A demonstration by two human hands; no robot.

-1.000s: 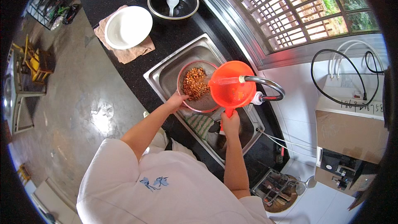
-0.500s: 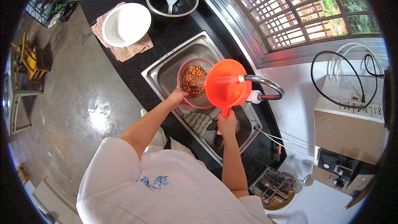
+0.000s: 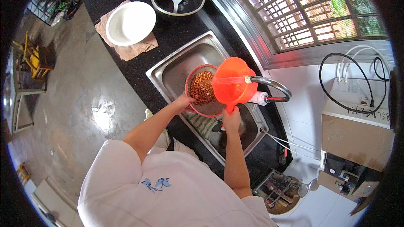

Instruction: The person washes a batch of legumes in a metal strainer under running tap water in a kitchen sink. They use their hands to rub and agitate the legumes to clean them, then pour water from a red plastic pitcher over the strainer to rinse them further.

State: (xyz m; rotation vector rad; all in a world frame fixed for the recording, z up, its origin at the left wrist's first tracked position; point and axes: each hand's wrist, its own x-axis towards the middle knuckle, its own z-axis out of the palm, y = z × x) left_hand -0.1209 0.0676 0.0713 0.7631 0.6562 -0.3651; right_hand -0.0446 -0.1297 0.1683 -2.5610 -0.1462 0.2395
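My left hand grips the rim of a pinkish-red basin held over the sink. Small brown and orange kernels, perhaps peanuts or beans, lie inside. My right hand is closed round the short handle of an orange-red water scoop. The scoop sits at the basin's right edge, overlapping it in this view. Water runs from the curved metal faucet into the scoop.
A steel double sink is set in the black counter. A striped cloth lies in it, under the basin. Farther left are a white bowl on a tan cloth and a black basin holding a white spoon.
Half a second ago water poured from the scoop into the basin; now that stream is not visible. The scoop looks tilted back more level, and the basin has shifted slightly right and down.
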